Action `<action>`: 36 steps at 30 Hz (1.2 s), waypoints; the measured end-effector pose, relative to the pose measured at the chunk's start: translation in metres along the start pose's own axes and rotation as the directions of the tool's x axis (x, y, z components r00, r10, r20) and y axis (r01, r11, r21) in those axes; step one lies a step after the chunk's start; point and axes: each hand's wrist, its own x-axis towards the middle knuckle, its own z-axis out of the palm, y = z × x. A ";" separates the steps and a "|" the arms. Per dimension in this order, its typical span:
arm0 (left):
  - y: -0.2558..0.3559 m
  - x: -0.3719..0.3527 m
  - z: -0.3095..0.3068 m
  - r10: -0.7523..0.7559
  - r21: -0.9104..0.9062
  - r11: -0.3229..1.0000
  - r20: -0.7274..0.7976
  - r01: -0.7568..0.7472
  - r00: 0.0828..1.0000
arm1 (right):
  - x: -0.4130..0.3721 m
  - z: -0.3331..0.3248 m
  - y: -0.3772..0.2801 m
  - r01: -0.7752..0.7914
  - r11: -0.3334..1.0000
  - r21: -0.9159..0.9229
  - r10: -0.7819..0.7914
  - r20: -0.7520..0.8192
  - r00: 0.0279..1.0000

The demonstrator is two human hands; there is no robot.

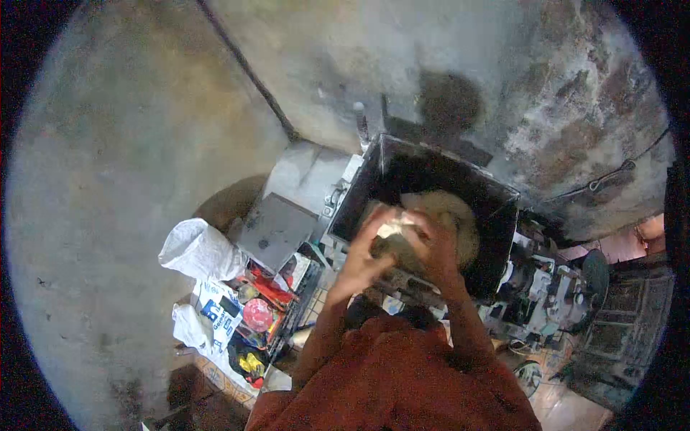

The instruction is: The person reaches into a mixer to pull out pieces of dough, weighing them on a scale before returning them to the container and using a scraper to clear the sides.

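My left hand (363, 255) and my right hand (440, 248) are raised close together over a dark open box (460, 152), fingers curled toward each other. Between the fingertips is a small pale lump (397, 224), gripped from both sides. Motion blurs the fingers and the lump, so its kind does not show clearly. Behind my right hand, inside the box, lies a large round tan surface (463, 215), partly covered by the hand. The bottom of the box is mostly in shadow or hidden by my hands and forearms.
Left of the box are a grey flat panel (277, 231), a white sack (198, 248), a printed white bag (215, 309) and a round pink item (257, 314). Cluttered machine-like parts (535, 287) stand at right, beside a dark wooden frame (622, 323). Stained walls (460, 43) rise behind.
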 end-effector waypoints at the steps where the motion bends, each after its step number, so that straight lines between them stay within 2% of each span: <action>1: 0.013 -0.003 0.005 -0.025 0.040 0.999 -0.021 0.025 0.999 | 0.005 -0.007 -0.010 -0.163 0.979 0.124 0.155 0.073 0.985; 2: 0.022 -0.002 0.009 -0.043 0.125 0.991 -0.014 0.044 0.999 | 0.008 -0.014 -0.020 -0.328 0.916 0.230 0.296 0.165 0.941; 3: 0.028 0.002 0.013 -0.060 0.210 0.976 -0.011 0.061 0.998 | 0.010 -0.019 -0.025 -0.296 0.904 0.310 0.261 0.148 0.954; 4: 0.031 0.004 0.014 -0.076 0.294 0.953 -0.008 0.075 0.997 | 0.007 -0.015 -0.020 -0.370 0.791 0.487 0.316 0.194 0.929; 6: 0.024 0.003 0.013 -0.025 0.421 0.907 0.009 0.019 1.000 | 0.000 -0.005 -0.006 -0.471 0.456 0.755 0.380 0.313 0.870; 7: 0.018 0.000 0.012 0.019 0.459 0.888 0.024 -0.028 1.000 | -0.005 -0.012 -0.001 -0.488 0.489 0.723 0.374 0.332 0.866; 8: 0.016 -0.003 0.010 0.061 0.494 0.866 0.041 -0.073 0.997 | -0.005 -0.016 -0.003 -0.477 0.725 0.497 0.329 0.358 0.874; 9: 0.016 -0.005 0.008 0.021 0.484 0.874 0.038 -0.037 0.999 | -0.002 -0.024 -0.008 -0.401 0.888 0.225 0.293 0.394 0.871; 11: 0.002 -0.012 0.007 0.000 0.342 0.940 0.052 -0.018 0.999 | -0.001 -0.038 -0.024 -0.502 0.830 0.245 0.366 0.439 0.820; 12: -0.003 -0.014 0.006 -0.008 0.267 0.964 0.057 -0.007 0.998 | 0.001 -0.043 -0.036 -0.647 0.563 0.514 0.442 0.474 0.762; 13: -0.006 -0.015 0.003 -0.068 0.241 0.969 0.029 0.059 0.997 | -0.006 -0.041 -0.021 -0.631 0.524 0.572 0.464 0.430 0.775; 14: -0.010 -0.016 0.001 -0.112 0.053 0.992 -0.083 0.116 0.990 | -0.012 -0.039 -0.006 -0.607 0.488 0.627 0.485 0.384 0.786; 15: -0.017 -0.017 -0.002 -0.175 -0.142 0.978 -0.185 0.150 0.967 | -0.037 -0.024 0.060 -0.493 0.726 0.480 0.432 0.240 0.870; 16: -0.021 -0.019 -0.006 -0.256 -0.335 0.929 -0.269 0.159 0.928 | -0.040 -0.026 0.071 -0.467 0.777 0.422 0.450 0.145 0.881; 17: -0.006 -0.015 -0.018 -0.445 -0.403 0.866 -0.354 0.295 0.823 | -0.043 -0.029 0.082 -0.451 0.819 0.354 0.465 0.050 0.884; 18: -0.008 -0.015 -0.030 -0.563 -0.454 0.802 -0.355 0.389 0.746 | -0.027 -0.052 0.054 -0.529 0.726 0.439 0.589 -0.002 0.808; 19: -0.001 -0.010 -0.034 -0.600 -0.442 0.771 -0.266 0.458 0.755 | -0.017 -0.061 0.038 -0.585 0.619 0.525 0.702 -0.036 0.711; 21: 0.010 -0.008 -0.033 -0.646 -0.452 0.708 -0.101 0.543 0.757 | -0.024 -0.048 0.029 -0.409 0.882 0.232 0.426 -0.026 0.904; 23: 0.011 -0.007 -0.012 -0.648 -0.502 0.639 0.058 0.583 0.760 | -0.024 -0.031 0.003 -0.152 0.988 -0.029 0.153 0.031 0.988; 24: -0.002 -0.012 -0.006 -0.693 -0.364 0.646 0.088 0.671 0.716 | -0.017 -0.021 -0.022 -0.024 0.990 -0.139 0.033 0.062 0.998; 26: 0.000 -0.020 0.005 -0.675 -0.337 0.638 0.188 0.693 0.713 | -0.014 -0.003 -0.028 0.028 0.999 0.016 -0.029 0.073 0.997; 27: 0.000 -0.022 0.007 -0.657 -0.398 0.602 0.246 0.692 0.713 | -0.014 0.002 -0.026 0.053 0.994 0.094 -0.060 0.079 0.995; 30: 0.001 -0.031 -0.002 -0.579 -0.567 0.468 0.383 0.678 0.720 | -0.020 0.002 -0.011 -0.130 0.972 0.196 0.094 0.185 0.978; 31: -0.003 -0.031 -0.007 -0.579 -0.489 0.532 0.385 0.691 0.718 | -0.025 0.009 -0.004 -0.238 0.940 0.244 0.208 0.143 0.968; 32: -0.009 -0.032 -0.012 -0.579 -0.408 0.591 0.386 0.696 0.718 | -0.024 0.008 -0.006 -0.222 0.938 0.265 0.199 0.110 0.974; 33: -0.019 -0.036 -0.008 -0.510 -0.298 0.775 0.227 0.557 0.830 | -0.024 0.007 -0.009 -0.208 0.935 0.287 0.194 0.078 0.978; 34: -0.031 -0.041 0.001 -0.391 -0.145 0.906 0.082 0.399 0.917 | -0.023 0.007 -0.011 -0.192 0.932 0.308 0.187 0.046 0.981; 36: -0.035 -0.044 0.006 -0.293 -0.115 0.950 0.001 0.291 0.956 | -0.024 0.007 -0.013 -0.252 0.929 0.270 0.236 0.090 0.968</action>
